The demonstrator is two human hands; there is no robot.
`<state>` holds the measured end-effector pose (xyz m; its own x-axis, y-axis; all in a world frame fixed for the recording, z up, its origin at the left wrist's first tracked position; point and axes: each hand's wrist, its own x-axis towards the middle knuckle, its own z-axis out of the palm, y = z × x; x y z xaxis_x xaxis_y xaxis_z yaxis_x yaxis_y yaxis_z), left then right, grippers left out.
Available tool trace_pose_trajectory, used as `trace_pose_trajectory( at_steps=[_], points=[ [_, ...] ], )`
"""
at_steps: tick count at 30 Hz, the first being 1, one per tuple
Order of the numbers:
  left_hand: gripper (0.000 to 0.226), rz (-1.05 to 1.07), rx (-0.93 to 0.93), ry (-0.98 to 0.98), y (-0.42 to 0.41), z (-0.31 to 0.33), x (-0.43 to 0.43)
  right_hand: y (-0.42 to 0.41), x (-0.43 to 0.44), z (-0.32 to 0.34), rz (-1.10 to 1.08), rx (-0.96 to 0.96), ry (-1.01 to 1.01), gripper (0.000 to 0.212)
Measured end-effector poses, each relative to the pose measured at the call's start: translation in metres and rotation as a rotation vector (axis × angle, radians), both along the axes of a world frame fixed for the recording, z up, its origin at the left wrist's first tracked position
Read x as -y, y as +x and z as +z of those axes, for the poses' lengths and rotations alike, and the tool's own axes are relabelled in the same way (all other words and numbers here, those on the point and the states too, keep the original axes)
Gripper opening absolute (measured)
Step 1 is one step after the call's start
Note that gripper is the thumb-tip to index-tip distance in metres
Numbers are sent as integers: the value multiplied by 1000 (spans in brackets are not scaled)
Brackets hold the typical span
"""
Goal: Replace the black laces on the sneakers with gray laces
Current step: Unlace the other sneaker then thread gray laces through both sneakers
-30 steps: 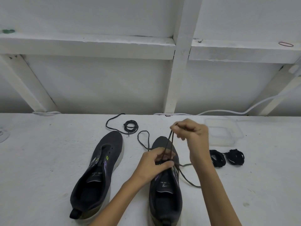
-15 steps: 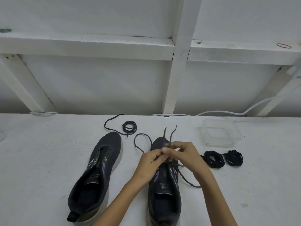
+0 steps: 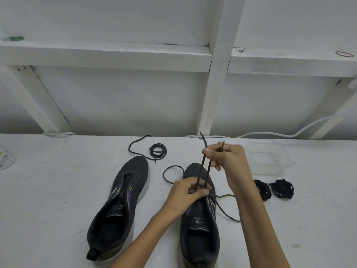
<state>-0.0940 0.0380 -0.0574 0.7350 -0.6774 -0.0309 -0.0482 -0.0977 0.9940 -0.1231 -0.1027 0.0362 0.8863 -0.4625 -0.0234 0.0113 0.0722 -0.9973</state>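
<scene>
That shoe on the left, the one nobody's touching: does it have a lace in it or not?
No lace. The left sneaker shows bare eyelets, with nothing threaded across its opening.

Right sneaker heel off-frame, eyelets beneath left hand

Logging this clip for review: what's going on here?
A person is lacing a sneaker on a white table. The right hand pinches both ends of a gray lace, pulled up above the toe, while the left hand holds it at the eyelets. The other sneaker has bare eyelets. A coiled lace lies beyond it; black lace bundles sit near a clear container.
</scene>
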Motion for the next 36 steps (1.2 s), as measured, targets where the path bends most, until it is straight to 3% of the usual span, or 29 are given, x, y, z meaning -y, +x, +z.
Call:
trace_pose_trajectory(
  at_steps=[5, 7, 10, 12, 14, 18, 28, 30, 33, 36],
  points=[
    [16, -2, -11, 14, 4, 2, -2, 13, 2, 0, 115, -70, -48, 14],
    [17, 6, -8, 6, 2, 2, -1, 10, 8, -10, 95, -167, -93, 31],
    [17, 21, 4, -6, 0, 1, -1, -7, 17, -27, 74, -383, -293, 38],
    [17, 16, 8, -7, 1, 1, -1, -22, 18, -37, 133, -466, -268, 46],
    [15, 19, 3, 0, 2, 1, -1, -34, 12, -41, 174, -442, -199, 41],
    [16, 5, 25, 36, 1, 0, 1, -37, -2, -45, 91, -251, -90, 13],
    [12, -55, -82, 1, 4, -1, -2, -6, 6, -23, -94, -93, -43, 13],
    [13, -50, -79, 4, 5, -1, -2, 1, 11, -20, -36, -129, -107, 18],
    [14, -26, -85, 10, 4, -3, -1, -2, 13, -28, 114, -364, -273, 38],
    [18, -21, -73, 13, 4, -4, 0, -14, 7, -39, 253, -446, -240, 42]
  ],
)
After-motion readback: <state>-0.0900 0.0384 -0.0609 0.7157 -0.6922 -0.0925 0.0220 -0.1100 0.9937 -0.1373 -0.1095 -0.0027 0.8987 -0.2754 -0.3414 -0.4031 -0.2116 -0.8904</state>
